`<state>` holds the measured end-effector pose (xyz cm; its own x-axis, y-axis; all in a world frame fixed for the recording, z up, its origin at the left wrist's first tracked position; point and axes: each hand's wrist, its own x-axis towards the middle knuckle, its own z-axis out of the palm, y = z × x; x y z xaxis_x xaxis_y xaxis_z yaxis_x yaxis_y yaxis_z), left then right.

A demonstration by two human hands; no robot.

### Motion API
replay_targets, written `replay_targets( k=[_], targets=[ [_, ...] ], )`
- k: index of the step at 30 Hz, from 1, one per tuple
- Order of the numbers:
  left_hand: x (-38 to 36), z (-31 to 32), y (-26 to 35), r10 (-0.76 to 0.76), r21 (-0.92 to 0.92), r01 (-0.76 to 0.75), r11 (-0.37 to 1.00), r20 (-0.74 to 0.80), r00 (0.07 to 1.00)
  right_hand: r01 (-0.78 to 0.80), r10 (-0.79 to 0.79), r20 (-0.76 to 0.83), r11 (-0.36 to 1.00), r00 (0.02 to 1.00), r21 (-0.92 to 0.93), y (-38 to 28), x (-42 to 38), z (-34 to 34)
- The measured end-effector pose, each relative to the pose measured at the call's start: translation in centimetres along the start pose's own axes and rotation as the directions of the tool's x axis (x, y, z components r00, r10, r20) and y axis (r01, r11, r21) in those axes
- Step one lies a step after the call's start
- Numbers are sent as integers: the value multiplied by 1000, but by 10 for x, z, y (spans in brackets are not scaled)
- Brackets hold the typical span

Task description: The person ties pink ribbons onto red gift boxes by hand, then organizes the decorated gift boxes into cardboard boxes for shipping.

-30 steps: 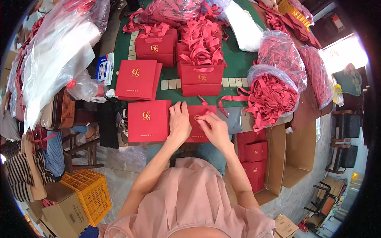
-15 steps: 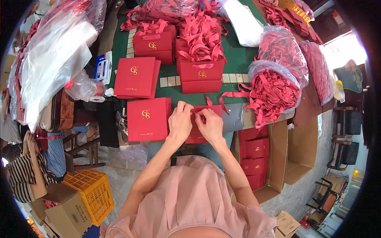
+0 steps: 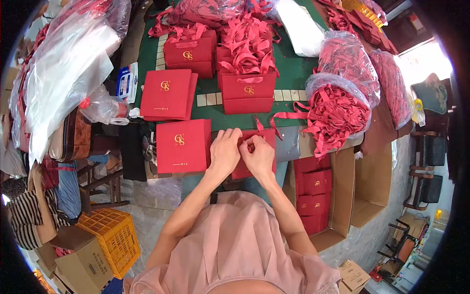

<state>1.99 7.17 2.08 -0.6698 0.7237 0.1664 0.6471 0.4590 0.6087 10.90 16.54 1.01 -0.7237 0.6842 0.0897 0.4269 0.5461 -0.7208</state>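
Both hands are working at the near edge of the table (image 3: pixel 293 78), meeting over a flat red bag (image 3: pixel 245 169) that is lying there, mostly covered by them. The left hand (image 3: pixel 224 149) and the right hand (image 3: pixel 259 156) are each pinching at a red ribbon (image 3: pixel 258 124) by the bag's top edge, fingertips nearly touching; the exact grip is hidden. As I judge it, the ribbon handle is being threaded or knotted into the bag, and the next move is calling for steady tension on the ribbon while the bag is being kept flat against the table. Counting what is showing: one flat bag with a gold logo (image 3: pixel 182 146) is lying just left of the hands, a thin stack of such bags (image 3: pixel 167 94) is sitting beyond it, and three standing bags with ribbons, the nearest at (image 3: pixel 248 93), are occupying the table's middle and far edge. Three clear sacks of ribbon, one at (image 3: pixel 338 112), are crowding the right edge, and a carton (image 3: pixel 338 196) below is holding more red bags, too stacked to count.
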Motion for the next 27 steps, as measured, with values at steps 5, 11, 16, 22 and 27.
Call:
replay_targets(
  k=[5,11,16,22,27],
  targets=[
    [1,-3,7,-34,-69,35,997,21,999,67,-71,-44,994,997,-91,-4,1,2],
    [-2,-9,-3,-62,-171,65,983,26,998,118,-120,-13,990,993,-79,-9,-1,-5],
    [-4,-7,2,-92,-208,93,974,16,996,123,-121,-39,991,992,53,-9,1,-13],
    [-3,-3,-1,-46,-288,43,957,-4,999,205,-203,49,978,978,-47,-9,5,-22],
    [-7,-3,4,-45,-254,25,967,-73,996,325,-325,7,945,946,-43,-18,27,-49]
  ],
)
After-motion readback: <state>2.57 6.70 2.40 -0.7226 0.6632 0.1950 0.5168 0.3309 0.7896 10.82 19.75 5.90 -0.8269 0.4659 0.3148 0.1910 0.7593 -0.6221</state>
